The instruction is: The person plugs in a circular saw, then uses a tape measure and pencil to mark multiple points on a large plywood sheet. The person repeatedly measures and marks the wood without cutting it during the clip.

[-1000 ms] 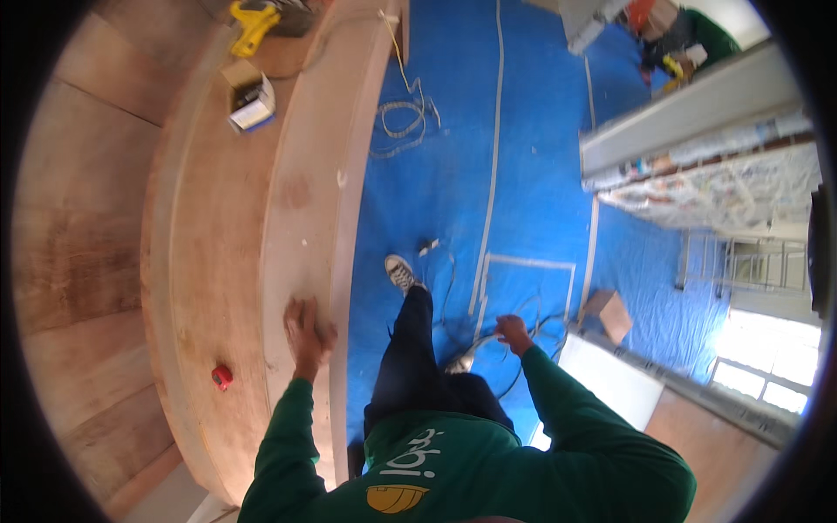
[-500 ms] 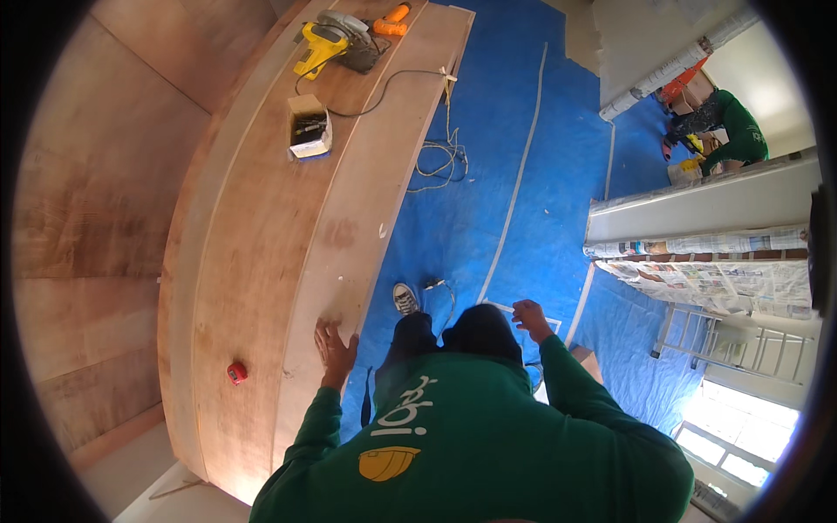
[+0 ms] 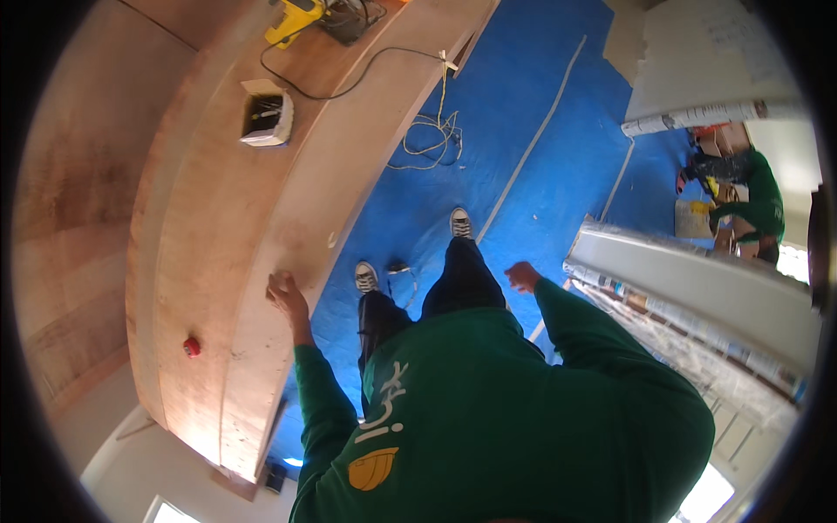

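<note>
My left hand (image 3: 289, 302) is over the near part of a long wooden panel surface (image 3: 209, 261), close to its right-hand edge. Its fingers are bent and apart, with nothing visible in them; whether they touch the wood I cannot tell. Out over the blue floor sheet, my right hand (image 3: 523, 276) hangs in the air, fingers loosely bent and no object seen in it. A small red tape measure (image 3: 192, 347) lies on the wood to the left of my left hand. Farther up the panel stands an open carton (image 3: 268, 131) with dark items inside.
At the far end sits a yellow circular saw (image 3: 295, 21), its dark cable (image 3: 366, 71) running across the wood. A pale coiled cord (image 3: 436, 144) lies on the blue sheet (image 3: 497, 131). Right of me stands a paper-edged low wall (image 3: 689, 279). Beyond it, a person in green (image 3: 765, 196) bends over boxes.
I have stepped forward, and both shoes now show on the blue sheet. My left hand, flat on the panel before, has bent its fingers. My right hand has lowered.
</note>
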Demonstrator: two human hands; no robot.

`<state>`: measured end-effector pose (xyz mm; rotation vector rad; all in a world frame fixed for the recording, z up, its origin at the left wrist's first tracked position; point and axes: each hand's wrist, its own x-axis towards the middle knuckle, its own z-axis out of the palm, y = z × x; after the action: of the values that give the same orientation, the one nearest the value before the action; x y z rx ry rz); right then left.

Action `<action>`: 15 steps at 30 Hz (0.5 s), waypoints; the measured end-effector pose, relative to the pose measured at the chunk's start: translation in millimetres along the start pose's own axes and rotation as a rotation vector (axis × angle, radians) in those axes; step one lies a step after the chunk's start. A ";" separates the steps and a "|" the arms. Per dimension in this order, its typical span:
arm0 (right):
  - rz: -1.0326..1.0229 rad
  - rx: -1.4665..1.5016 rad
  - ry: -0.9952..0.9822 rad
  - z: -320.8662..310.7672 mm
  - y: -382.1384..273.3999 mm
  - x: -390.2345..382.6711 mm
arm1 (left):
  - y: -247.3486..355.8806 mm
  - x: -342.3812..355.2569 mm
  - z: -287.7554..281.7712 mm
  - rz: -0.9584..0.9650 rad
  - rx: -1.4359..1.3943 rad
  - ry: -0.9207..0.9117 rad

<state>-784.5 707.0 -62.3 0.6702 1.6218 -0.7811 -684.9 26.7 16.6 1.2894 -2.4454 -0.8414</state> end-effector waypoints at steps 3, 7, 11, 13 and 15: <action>-0.309 -0.243 0.054 -81.1 -94.3 39.7 | 34.6 -5.3 46.6 -0.271 0.198 0.217; -0.703 -0.442 0.121 -149.9 -238.7 64.4 | 62.1 3.5 78.4 -0.481 0.445 0.394; -0.716 -0.335 0.268 -155.5 -359.7 82.4 | 70.2 1.9 78.0 -0.454 0.510 0.428; -0.729 -0.411 0.307 -139.8 -411.2 98.1 | 72.3 3.0 76.2 -0.458 0.486 0.434; -0.706 -0.660 0.461 -118.0 -443.4 116.8 | 73.6 4.2 75.5 -0.478 0.496 0.428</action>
<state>-1221.4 529.2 -103.8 -0.2465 2.4243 -0.5235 -772.0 83.9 -0.3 2.0271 -2.0854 -0.0002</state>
